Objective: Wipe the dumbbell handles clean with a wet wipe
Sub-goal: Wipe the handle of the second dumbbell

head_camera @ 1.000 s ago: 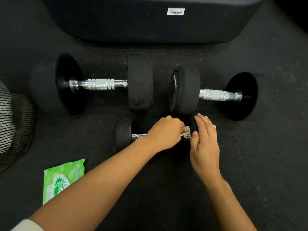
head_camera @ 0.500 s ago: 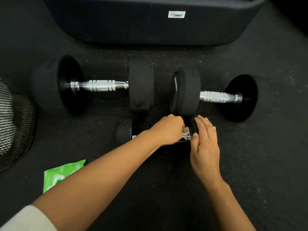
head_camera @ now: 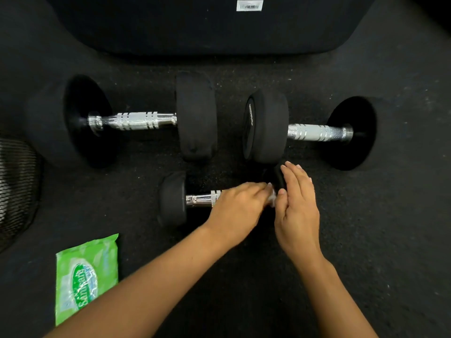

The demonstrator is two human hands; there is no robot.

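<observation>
A small black dumbbell (head_camera: 173, 198) lies on the dark floor in front of me, its chrome handle (head_camera: 202, 199) showing at the left end. My left hand (head_camera: 238, 211) covers the right part of that handle and grips a white wet wipe (head_camera: 272, 197) against it. My right hand (head_camera: 296, 211) rests with straight fingers on the small dumbbell's right weight (head_camera: 278, 179), thumb near the wipe. Two larger dumbbells lie behind: one at the left (head_camera: 136, 121) and one at the right (head_camera: 314, 132).
A green wet-wipe pack (head_camera: 85, 276) lies on the floor at the lower left. A black mesh object (head_camera: 17, 186) sits at the left edge. A large dark padded block (head_camera: 207, 25) with a white label spans the back.
My left hand has slid to the right along the small dumbbell's handle, uncovering more chrome at its left end. My right hand stays on the right weight.
</observation>
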